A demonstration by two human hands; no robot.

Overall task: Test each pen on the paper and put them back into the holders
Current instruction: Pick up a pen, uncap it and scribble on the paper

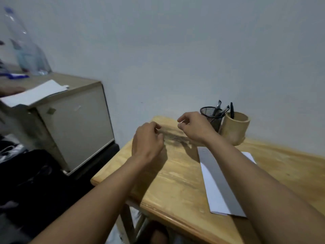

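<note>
Both hands hover over the far left part of the wooden table (175,187). My left hand (147,140) has its fingers curled around what looks like a thin, pale, motion-blurred pen (167,130) that points toward my right hand (193,127). The right thumb and forefinger are pinched together, with a small whitish spot between them that is too blurred to identify. A black mesh holder (209,112) with two or three pens and a bamboo holder (235,127) with one black pen (232,110) stand behind the right hand. White paper (212,191) lies under my right forearm.
A dark smear (177,140) marks the tabletop under the hands. Left of the table stands a beige cabinet (75,127) carrying white paper (35,94), a plastic water bottle (26,46) and a blue pen (15,76). Dark bags fill the floor at lower left. The wall is close behind.
</note>
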